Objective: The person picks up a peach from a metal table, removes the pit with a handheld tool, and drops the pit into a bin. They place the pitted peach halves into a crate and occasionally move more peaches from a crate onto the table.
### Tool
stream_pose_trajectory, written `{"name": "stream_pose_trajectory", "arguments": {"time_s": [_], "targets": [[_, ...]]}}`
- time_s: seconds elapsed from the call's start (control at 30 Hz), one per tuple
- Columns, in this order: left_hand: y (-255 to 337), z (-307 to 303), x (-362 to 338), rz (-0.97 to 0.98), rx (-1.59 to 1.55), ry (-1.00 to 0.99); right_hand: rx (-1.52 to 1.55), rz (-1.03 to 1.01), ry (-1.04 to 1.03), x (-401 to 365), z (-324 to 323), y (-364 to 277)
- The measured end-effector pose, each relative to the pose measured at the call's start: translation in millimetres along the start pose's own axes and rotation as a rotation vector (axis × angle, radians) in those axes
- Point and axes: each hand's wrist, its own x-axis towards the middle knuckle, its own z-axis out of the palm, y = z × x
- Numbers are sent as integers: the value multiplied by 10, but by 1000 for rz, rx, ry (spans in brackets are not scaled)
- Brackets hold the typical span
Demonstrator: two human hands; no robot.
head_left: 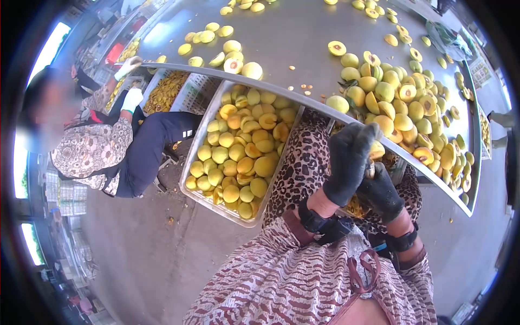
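desk: what are the hands doing?

photographer: both are in dark gloves and pressed together at the rim of the steel table. the left hand is wrapped over a yellow fruit, held just off the table edge, above the lap. the right hand sits right under it, touching. a pale bit shows between them, but whether the right hand grips anything cannot be made out.

desk: how far along does the work look?

photographer: well under way, by my reading, with plenty left. the tray below the table edge, to the person's left, is nearly full of yellow pieces. on the table beside the hands a large heap waits, some fruit whole and some lying cut side up with the pit hollows showing. more are scattered across the far end.

desk: anyone else in the frame?

photographer: a co-worker sits further along the same table, one white-gloved hand on the rim. a second tray of darker, orange pieces lies next to that person.
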Motion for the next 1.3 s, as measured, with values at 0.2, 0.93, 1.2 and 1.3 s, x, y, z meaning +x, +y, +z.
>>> {"name": "stream_pose_trajectory", "arguments": {"time_s": [0.2, 0.93, 1.2, 1.3], "targets": [[253, -108, -43, 195, 198, -202, -49, 42, -344, -94, -81, 39], [157, -1769, 609, -148, -224, 177, -605, -672, -174, 176, -188, 478], [-1265, -2339, 1670, 42, 1331, -8, -685, -429, -55, -161, -362, 805], [-1390, -2261, 1751, -39, 1491, -480, -419, -222, -20, -217, -353, 679]]}}
